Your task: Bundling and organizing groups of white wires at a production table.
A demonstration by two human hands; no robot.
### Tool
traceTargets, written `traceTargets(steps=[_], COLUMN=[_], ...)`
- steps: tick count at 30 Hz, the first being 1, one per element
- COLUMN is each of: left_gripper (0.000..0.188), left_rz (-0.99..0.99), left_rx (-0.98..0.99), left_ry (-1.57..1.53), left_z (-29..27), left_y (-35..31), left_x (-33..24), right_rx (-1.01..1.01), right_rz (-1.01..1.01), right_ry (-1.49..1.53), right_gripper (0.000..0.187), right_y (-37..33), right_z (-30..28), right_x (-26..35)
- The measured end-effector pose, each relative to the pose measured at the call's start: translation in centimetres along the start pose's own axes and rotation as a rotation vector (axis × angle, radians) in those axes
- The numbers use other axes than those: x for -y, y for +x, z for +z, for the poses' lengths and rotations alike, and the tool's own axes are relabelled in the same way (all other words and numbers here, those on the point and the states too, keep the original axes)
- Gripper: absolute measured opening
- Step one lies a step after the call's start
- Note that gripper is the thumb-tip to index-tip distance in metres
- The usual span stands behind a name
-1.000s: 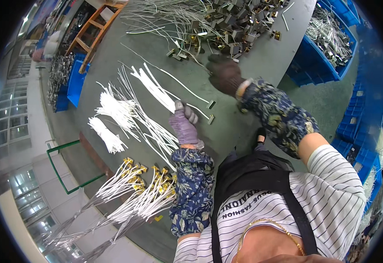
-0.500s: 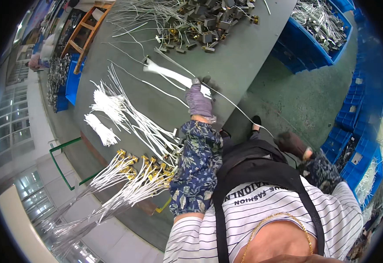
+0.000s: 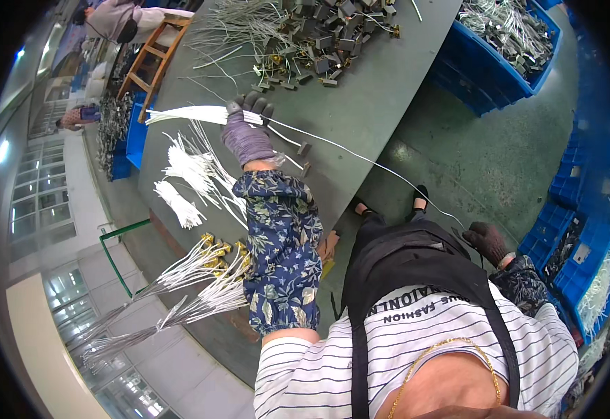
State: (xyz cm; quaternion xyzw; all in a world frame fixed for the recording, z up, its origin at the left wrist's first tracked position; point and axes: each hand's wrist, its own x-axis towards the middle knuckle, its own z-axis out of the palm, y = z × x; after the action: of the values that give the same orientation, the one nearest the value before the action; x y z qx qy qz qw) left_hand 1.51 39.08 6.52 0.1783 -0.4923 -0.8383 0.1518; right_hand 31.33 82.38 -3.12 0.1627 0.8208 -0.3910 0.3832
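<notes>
My left hand (image 3: 251, 133), in a purple-grey glove, is closed around a bundle of thin white tubes (image 3: 186, 114) above the table (image 3: 350, 115). A long white wire (image 3: 368, 160) runs from this hand past the table's right edge. Its other end is at the fingers of my right hand (image 3: 486, 241), which wears a dark glove and looks closed on it. Just right of the left hand, two small dark blocks (image 3: 304, 149) on white leads lie on the table. Loose white tubes (image 3: 192, 167) and a shorter bundle of white tubes (image 3: 179, 204) rest nearer, left of my forearm.
A heap of dark blocks with leads (image 3: 326, 42) covers the table's far part. White cables with brass-coloured ends (image 3: 200, 279) hang at the near left edge. Blue crates (image 3: 486, 77) stand on the right, one full of wired parts. A wooden ladder (image 3: 152, 63) stands far left.
My left hand has moved left and farther over the table, carrying the tube bundle, which now points left. My right hand has shifted slightly right and nearer. The wire still spans between them.
</notes>
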Motion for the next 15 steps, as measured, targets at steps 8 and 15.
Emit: traceTargets(steps=[8,15], left_gripper=[0.026,0.020], left_rz=[-0.121,-0.201], left_rx=[0.096,0.137], left_ry=[0.020,0.317], left_z=[0.4,-4.6], left_y=[-2.9,-10.0], left_x=[1.9,10.1], right_rx=[-0.010,0.105], right_rz=[-0.042,-0.034], right_ry=[0.124,0.253], right_gripper=[0.036,0.042], right_y=[0.0,2.4], right_z=[0.2,2.2], right_x=[-0.4,2.1])
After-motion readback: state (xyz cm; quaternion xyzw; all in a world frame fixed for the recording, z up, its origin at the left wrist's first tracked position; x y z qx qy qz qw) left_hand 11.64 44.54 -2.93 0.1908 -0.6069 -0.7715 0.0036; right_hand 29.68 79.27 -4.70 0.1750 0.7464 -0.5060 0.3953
